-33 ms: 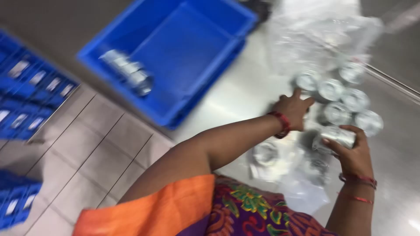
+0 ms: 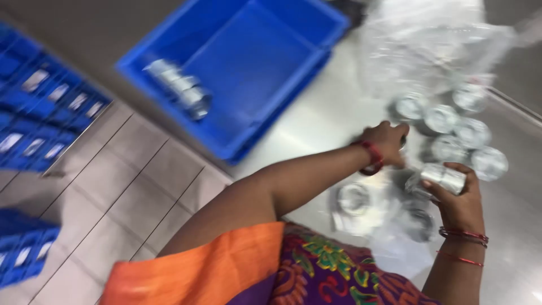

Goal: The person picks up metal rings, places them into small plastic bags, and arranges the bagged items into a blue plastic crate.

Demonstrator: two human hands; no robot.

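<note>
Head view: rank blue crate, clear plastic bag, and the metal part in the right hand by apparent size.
1. Blue crate, clearly the largest.
2. Clear plastic bag, crumpled and blurred, so its edges are unsure.
3. Metal part in the right hand, the smallest by far.

The whole view is smeared by motion blur. The fingers (image 2: 400,131) of the left hand (image 2: 385,142) are hidden where they curl over the round silver metal cans (image 2: 441,118), so contact cannot be judged. The blurred silver cylinder (image 2: 446,178) in the right hand (image 2: 460,203) is partly covered. The clear crumpled plastic bag (image 2: 429,39) and the blue plastic crate (image 2: 248,68) are cut off by the top edge.
</note>
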